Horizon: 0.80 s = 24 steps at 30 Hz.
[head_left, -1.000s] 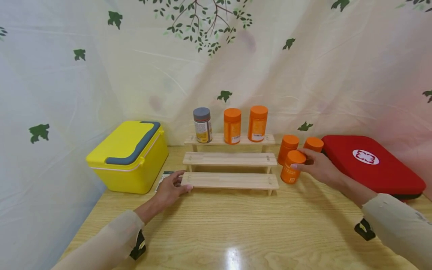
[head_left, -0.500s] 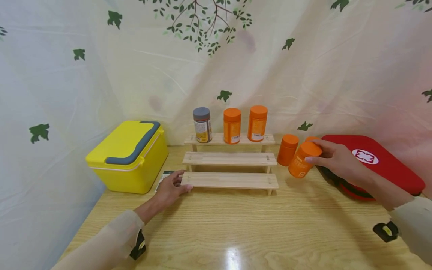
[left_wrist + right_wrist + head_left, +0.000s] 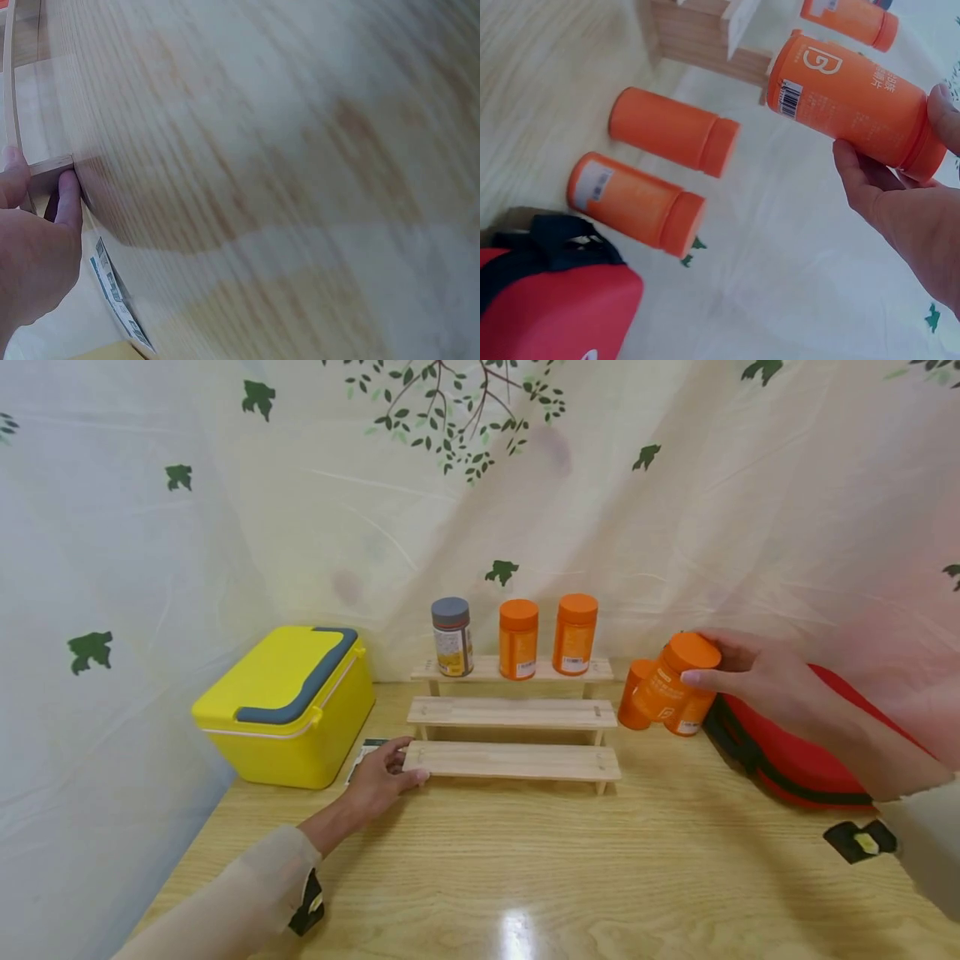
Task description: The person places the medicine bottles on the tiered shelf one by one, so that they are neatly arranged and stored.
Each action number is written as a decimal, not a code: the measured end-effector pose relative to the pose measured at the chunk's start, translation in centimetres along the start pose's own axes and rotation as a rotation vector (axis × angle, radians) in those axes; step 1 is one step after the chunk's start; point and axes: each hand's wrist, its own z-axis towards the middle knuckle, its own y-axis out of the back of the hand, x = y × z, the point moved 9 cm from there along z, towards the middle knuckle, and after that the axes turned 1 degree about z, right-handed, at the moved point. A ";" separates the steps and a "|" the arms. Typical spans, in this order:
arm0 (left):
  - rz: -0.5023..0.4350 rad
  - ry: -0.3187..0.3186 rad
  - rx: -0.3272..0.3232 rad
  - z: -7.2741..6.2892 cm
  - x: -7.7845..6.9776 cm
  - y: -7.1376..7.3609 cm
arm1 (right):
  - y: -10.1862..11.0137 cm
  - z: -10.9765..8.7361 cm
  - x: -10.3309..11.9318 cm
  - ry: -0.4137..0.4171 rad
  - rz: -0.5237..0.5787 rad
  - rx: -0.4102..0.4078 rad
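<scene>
Head view: right hand clamped round the cap end of an orange cylindrical plastic bottle with an orange cap, held up off the light wood-grain table. Long axis tilted: cap up and to the right, base down and to the left. It partly covers two matching upright orange bottles standing between the rack and the red zip case with black trim. Left hand grips the left end of the lowest plank of a pale wooden three-step rack, near the yellow box with blue-grey handle. Top step: one grey-capped bottle, two orange-capped ones, all upright. Left wrist: thumb and fingers pinch the plank end; printed card just below. Right wrist: thumb and fingers round the cap end, base pointing up-left, cap down-right; logo and barcode face the camera. Base overlaps the rack; can't tell the gap.
</scene>
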 end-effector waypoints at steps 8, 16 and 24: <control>0.006 0.011 0.000 0.0 0.1 0.0 | -1.7 1.7 3.5 0.040 0.034 0.046; -0.010 0.002 0.000 0.1 0.1 0.0 | -5.2 3.8 7.1 0.151 0.074 0.105; -0.011 -0.001 0.000 0.2 0.2 0.0 | -9.5 6.4 10.2 0.224 0.180 0.193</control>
